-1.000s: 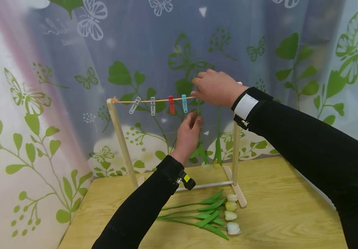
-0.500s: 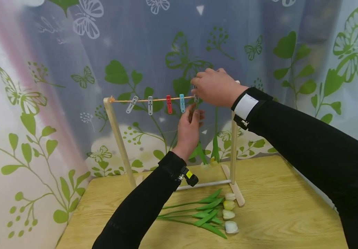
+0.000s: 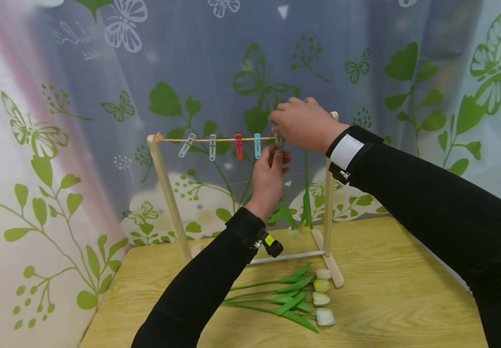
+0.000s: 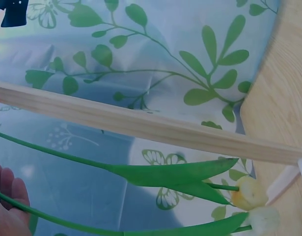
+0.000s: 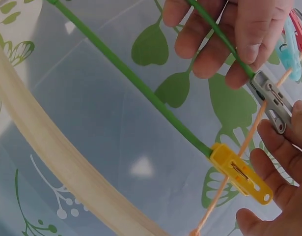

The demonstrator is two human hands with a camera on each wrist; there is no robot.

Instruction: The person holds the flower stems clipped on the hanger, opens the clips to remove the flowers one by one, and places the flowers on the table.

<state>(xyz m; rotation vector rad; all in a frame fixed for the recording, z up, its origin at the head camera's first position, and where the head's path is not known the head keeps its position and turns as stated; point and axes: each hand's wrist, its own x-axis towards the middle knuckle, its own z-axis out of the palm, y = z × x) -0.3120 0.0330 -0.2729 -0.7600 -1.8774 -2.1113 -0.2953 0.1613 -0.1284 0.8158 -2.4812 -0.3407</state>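
My left hand [image 3: 269, 181] pinches a green tulip stem [image 5: 219, 32] between thumb and fingers just below the string. The stem's end meets the jaws of a grey clip [image 5: 272, 98] at the orange string [image 5: 256, 123]. My right hand [image 3: 304, 123] grips the other end of that clip from above. Beside it, a yellow clip [image 5: 241, 174] on the string holds a second stem [image 5: 136, 81]. Both tulips hang blossom down, one yellow [image 4: 250, 192] and one white [image 4: 264, 220].
A wooden frame [image 3: 168, 198] carries the string. Left of my hands hang two pale clips [image 3: 213, 147], a red one [image 3: 239, 146] and a light blue one [image 3: 257, 145]. Several tulips [image 3: 291, 299] lie on the wooden table [image 3: 385, 290], near the frame's right foot [image 3: 335, 270].
My left hand has risen to just under the grey clip. My right hand has stayed almost in place at the string.
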